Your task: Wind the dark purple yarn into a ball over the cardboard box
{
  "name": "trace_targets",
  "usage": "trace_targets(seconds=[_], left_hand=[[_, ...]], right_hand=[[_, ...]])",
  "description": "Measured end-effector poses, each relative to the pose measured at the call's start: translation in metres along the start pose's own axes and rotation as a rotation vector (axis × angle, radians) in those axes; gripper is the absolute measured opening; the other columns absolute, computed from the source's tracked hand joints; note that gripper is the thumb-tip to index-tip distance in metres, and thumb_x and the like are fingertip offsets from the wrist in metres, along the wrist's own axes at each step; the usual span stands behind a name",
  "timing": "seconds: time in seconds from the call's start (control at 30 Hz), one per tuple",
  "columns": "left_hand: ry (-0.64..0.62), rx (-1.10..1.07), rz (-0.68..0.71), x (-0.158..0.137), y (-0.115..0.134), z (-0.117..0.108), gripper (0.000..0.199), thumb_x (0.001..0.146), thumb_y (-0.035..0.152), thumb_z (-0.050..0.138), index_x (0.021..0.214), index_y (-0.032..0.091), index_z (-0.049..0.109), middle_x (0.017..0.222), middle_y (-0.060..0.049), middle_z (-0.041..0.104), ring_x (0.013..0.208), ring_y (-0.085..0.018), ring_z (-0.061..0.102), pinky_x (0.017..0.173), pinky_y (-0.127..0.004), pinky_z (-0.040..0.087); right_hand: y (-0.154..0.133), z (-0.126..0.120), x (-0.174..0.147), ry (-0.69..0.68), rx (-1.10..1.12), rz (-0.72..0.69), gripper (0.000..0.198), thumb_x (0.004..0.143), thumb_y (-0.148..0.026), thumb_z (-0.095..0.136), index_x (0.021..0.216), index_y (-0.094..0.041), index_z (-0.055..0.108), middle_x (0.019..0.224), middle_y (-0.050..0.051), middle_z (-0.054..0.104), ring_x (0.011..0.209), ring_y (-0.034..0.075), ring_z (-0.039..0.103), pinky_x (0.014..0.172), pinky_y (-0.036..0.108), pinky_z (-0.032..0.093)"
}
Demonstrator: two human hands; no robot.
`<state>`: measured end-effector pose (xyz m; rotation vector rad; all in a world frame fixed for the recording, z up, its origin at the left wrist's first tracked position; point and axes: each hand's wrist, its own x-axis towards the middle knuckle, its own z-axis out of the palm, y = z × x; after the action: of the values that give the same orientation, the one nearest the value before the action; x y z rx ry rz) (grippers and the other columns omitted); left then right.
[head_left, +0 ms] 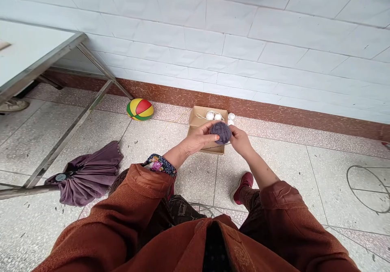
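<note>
A ball of dark purple yarn [221,133] rests in my left hand [202,137], whose thumb lies across its front. Close against the ball's right side is my right hand [240,140], with its fingers pinched together. A thin dark strand passes under the ball towards these fingers, and their tips are partly hidden. Below both hands an open cardboard box [195,119] sits on the floor. White yarn balls [213,115] lie in its far part, and more white balls [231,117] are just outside its right edge.
A red, yellow and green ball [140,109] lies by the wall. To the left are a metal-framed table [39,46] and a folded purple umbrella [91,174]. A wire ring [350,186] lies on the floor at right. A shoe [14,105] shows under the table.
</note>
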<state>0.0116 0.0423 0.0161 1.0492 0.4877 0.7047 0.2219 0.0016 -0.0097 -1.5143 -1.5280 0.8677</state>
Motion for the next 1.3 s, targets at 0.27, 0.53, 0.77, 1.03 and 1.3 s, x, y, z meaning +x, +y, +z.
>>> trace_targets(seconds=[0.27,0.53,0.77,1.03,1.3], left_hand=[[0.335,0.246,0.019,0.013,-0.019,-0.022,0.061,0.070,0.036,0.086,0.125,0.020,0.065,0.114,-0.008,0.072,0.104,-0.021,0.066,0.098,-0.039,0.052],[0.266,0.546,0.022,0.011,-0.023,-0.021,0.061,0.068,0.033,0.085,0.124,0.020,0.066,0.124,-0.010,0.068,0.105,-0.023,0.065,0.097,-0.040,0.050],[-0.066,0.333,-0.096,0.000,-0.023,-0.012,0.096,0.074,0.032,0.088,0.158,0.028,0.041,0.123,-0.009,0.068,0.109,-0.024,0.067,0.098,-0.043,0.050],[-0.110,-0.049,-0.023,-0.004,-0.006,-0.004,0.068,0.074,0.036,0.091,0.136,0.027,0.066,0.139,-0.011,0.065,0.124,-0.026,0.063,0.105,-0.040,0.049],[0.210,0.008,0.003,0.009,-0.012,-0.019,0.052,0.076,0.034,0.086,0.122,0.020,0.067,0.122,-0.008,0.070,0.112,-0.023,0.067,0.102,-0.041,0.053]], right_hand=[[-0.012,0.010,-0.012,-0.299,-0.031,-0.198,0.022,0.097,-0.039,0.057,0.088,-0.024,0.070,0.083,0.002,0.070,0.076,0.018,0.061,0.075,0.031,0.048],[-0.030,-0.007,-0.010,-0.183,0.182,-0.152,0.029,0.096,-0.050,0.066,0.093,-0.024,0.076,0.088,0.003,0.073,0.078,0.018,0.064,0.075,0.033,0.051],[-0.016,-0.014,0.005,0.071,0.035,-0.215,0.033,0.096,-0.053,0.067,0.083,-0.024,0.073,0.081,0.003,0.068,0.079,0.020,0.062,0.080,0.035,0.051],[-0.001,0.007,0.005,0.001,0.052,-0.130,0.022,0.095,-0.038,0.058,0.085,-0.022,0.069,0.083,0.003,0.070,0.079,0.020,0.063,0.076,0.033,0.050],[-0.003,0.017,-0.005,-0.148,-0.071,-0.137,0.019,0.096,-0.036,0.055,0.085,-0.023,0.064,0.077,0.003,0.065,0.078,0.021,0.061,0.074,0.031,0.047]])
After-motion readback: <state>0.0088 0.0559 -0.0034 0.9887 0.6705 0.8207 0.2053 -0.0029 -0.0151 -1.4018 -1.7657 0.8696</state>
